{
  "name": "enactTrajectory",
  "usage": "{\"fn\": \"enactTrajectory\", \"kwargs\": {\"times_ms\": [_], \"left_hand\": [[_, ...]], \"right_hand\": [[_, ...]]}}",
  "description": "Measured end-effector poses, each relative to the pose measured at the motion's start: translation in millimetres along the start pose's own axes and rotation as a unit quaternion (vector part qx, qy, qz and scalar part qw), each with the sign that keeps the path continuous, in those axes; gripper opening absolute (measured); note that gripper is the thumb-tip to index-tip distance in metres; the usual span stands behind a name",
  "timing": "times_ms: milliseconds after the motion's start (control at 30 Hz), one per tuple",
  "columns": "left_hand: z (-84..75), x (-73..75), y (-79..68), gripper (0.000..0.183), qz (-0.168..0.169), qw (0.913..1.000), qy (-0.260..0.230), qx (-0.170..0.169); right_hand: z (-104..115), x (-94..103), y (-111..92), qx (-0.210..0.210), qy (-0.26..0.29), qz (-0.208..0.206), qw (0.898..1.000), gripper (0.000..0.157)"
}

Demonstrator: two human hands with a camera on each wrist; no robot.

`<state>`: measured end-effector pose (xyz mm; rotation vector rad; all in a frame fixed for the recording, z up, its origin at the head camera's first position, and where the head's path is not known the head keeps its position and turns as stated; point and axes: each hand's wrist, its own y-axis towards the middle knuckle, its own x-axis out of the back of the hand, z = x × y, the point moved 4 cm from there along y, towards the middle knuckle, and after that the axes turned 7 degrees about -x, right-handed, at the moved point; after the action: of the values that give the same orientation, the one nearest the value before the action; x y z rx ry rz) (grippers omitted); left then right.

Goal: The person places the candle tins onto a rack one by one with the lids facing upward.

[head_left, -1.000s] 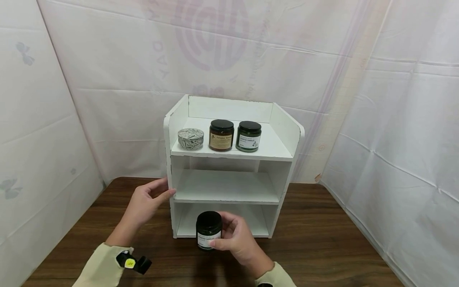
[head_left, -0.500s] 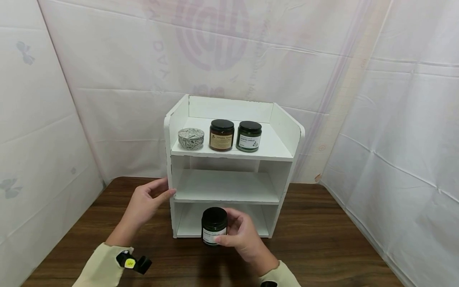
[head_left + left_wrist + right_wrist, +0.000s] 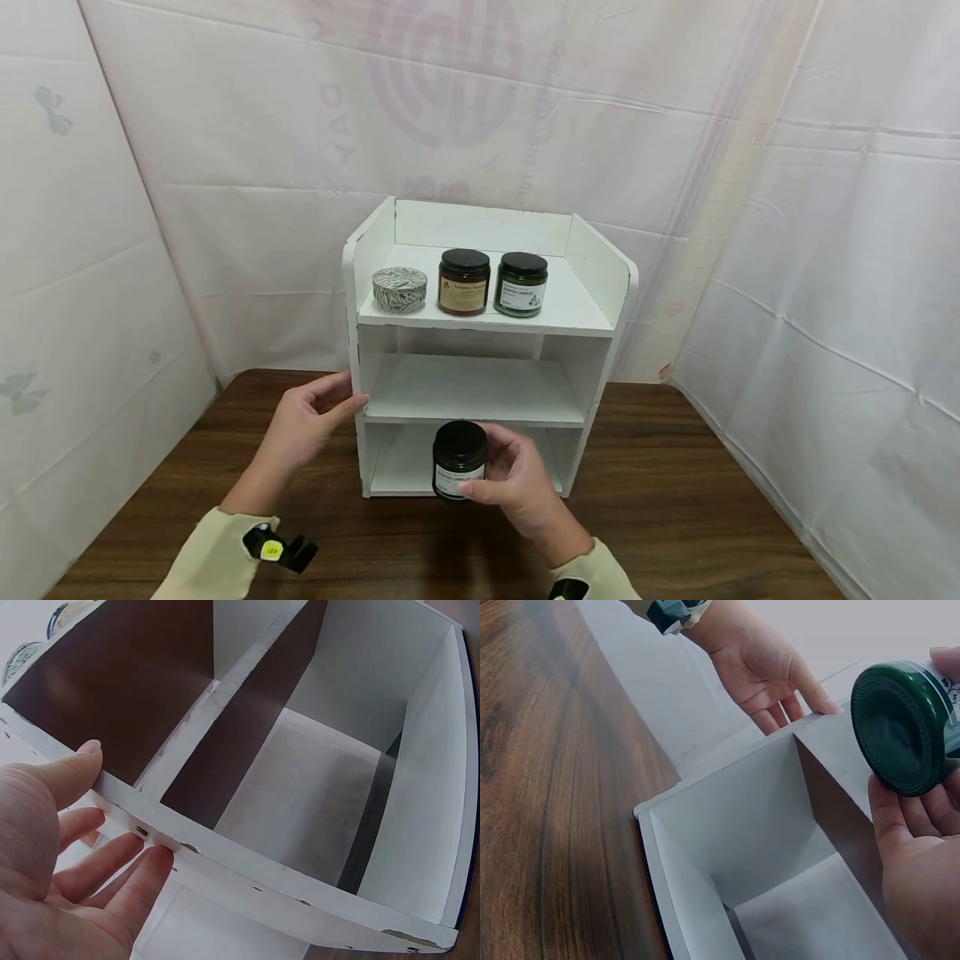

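Note:
My right hand (image 3: 517,483) holds a dark green scented candle jar (image 3: 459,458) with a black lid and white label. Its thumb lies on the label; the other fingers are partly hidden behind the jar. The jar is in the air before the bottom compartment of a white shelf unit (image 3: 480,419), and its green base (image 3: 896,731) shows in the right wrist view. My left hand (image 3: 303,421) grips the shelf's left side panel (image 3: 225,862), thumb over the front edge, fingers against the outer face.
On the top shelf stand a round patterned tin (image 3: 400,290), an amber candle jar (image 3: 464,283) and another green candle jar (image 3: 521,285). The unit sits on a dark wooden table (image 3: 660,500). White cloth (image 3: 262,167) hangs behind and at both sides.
My right hand has carried the candle jar up and to the right, toward the shelf unit. The left hand has stayed at the side panel.

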<state>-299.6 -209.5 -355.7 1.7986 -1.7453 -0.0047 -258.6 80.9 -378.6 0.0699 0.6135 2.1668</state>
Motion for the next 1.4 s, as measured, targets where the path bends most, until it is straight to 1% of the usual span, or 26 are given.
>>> {"fn": "enactTrajectory", "kwargs": {"times_ms": [267, 733, 1000, 1200, 1400], "left_hand": [[0.5, -0.1, -0.3, 0.061, 0.002, 1.0000, 0.000, 0.000], [-1.6, 0.7, 0.0, 0.062, 0.002, 1.0000, 0.004, 0.000], [0.1, 0.1, -0.7, 0.061, 0.005, 1.0000, 0.002, 0.004], [-0.1, 1.1, -0.7, 0.062, 0.005, 0.9999, 0.004, 0.012], [0.3, 1.0, -0.6, 0.063, 0.005, 0.9999, 0.002, 0.011]], "right_hand": [[5.9, 2.6, 0.2, 0.010, -0.004, 0.000, 1.000, 0.052], [18.3, 7.5, -0.2, -0.001, -0.003, -0.024, 1.000, 0.052], [25.8, 11.6, 1.4, 0.000, -0.007, -0.047, 0.999, 0.051], [31.3, 13.4, 3.1, 0.010, -0.012, -0.050, 0.999, 0.051], [36.7, 15.0, 3.2, 0.004, -0.023, -0.053, 0.998, 0.050]]}}
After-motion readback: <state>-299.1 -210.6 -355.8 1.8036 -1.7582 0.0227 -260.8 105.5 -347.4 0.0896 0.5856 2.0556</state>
